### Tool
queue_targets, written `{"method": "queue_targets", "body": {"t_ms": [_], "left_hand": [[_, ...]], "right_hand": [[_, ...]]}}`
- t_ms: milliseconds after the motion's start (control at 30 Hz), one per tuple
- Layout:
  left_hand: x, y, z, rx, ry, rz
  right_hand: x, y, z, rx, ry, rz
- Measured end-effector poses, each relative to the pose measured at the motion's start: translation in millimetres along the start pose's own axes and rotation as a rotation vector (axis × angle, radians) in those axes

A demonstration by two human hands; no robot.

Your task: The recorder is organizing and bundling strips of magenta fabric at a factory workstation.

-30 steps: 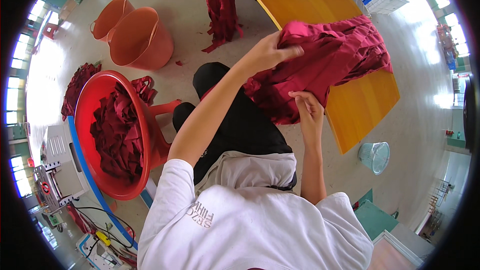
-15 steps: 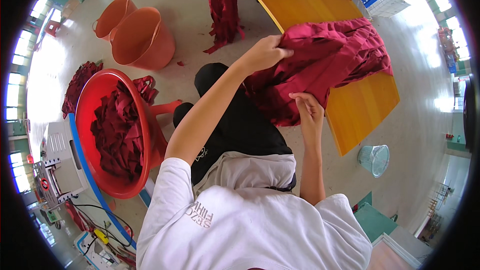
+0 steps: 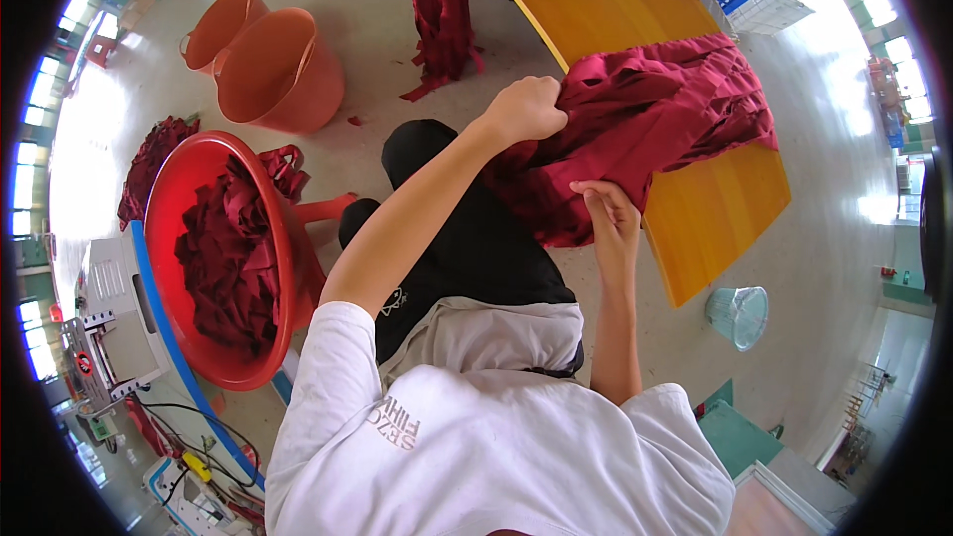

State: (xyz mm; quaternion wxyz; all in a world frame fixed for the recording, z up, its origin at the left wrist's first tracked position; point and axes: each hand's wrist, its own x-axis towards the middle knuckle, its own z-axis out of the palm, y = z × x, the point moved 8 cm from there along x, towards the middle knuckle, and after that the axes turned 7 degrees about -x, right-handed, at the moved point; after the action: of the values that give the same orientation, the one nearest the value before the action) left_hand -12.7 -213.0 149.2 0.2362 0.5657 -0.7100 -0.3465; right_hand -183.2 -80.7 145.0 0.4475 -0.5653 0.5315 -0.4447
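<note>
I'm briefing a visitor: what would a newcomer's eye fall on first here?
Probably the crimson cloth spilling off the yellow tabletop at upper right, the left hand at its edge. Next, perhaps, the red tub at left, heaped with dark red pieces, then two orange buckets at upper left.

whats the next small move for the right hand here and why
Probably pinch the nearer maroon cloth with the right hand: it is half curled at the cloth's near side, though any grip is unclear, while the left hand appears closed on the cloth's left edge.
</note>
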Motion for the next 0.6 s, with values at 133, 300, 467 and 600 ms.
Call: {"method": "queue_targets", "body": {"t_ms": [133,300,467,600], "left_hand": [[6,0,12,-0.209,-0.113,0.065],[7,-5,-3,-0.593,-0.086,0.138],[15,11,-23,-0.669,-0.064,0.248],[10,15,-10,-0.787,-0.200,-0.017]], "right_hand": [[0,0,0,-0.010,0.005,0.019],[0,-4,1,0.033,0.031,-0.020],[1,0,2,-0.003,-0.023,0.058],[1,-2,2,0.028,-0.029,0.006]]}}
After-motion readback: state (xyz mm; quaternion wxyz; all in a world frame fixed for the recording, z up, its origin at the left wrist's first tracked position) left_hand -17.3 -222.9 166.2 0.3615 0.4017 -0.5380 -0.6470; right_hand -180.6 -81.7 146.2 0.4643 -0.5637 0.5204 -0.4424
